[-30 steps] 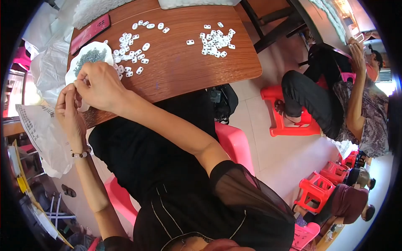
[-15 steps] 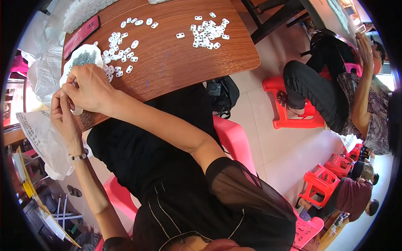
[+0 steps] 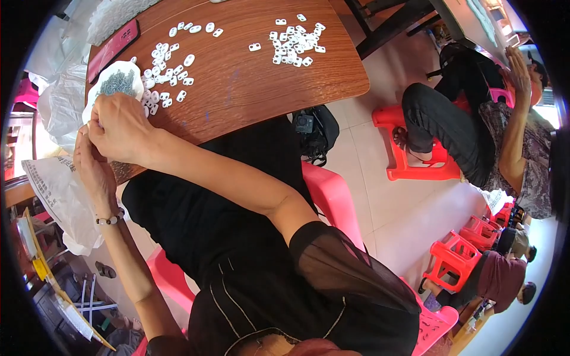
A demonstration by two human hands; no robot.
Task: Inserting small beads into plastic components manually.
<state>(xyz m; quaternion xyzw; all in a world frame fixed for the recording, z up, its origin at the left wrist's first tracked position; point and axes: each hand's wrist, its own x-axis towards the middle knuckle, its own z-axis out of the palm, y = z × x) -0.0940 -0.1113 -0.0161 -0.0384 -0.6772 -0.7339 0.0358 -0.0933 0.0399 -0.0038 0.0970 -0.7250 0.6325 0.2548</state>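
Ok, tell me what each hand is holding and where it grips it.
Both hands meet at the table edge beside the white dish of small grey parts. The right hand covers the left hand's fingers, so anything pinched between them is hidden; it cannot be told.

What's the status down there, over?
Both hands, left hand and right hand, pinched together at table edge. Small part hidden in fingers. White pieces nearby. Nothing blocking.

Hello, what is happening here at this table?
A seated person works at the edge of a wooden table. Both hands, left hand and right hand, meet at a white dish of small grey parts; what the fingers hold is hidden. Two heaps of white pieces lie on the table. Other people sit nearby on red stools.
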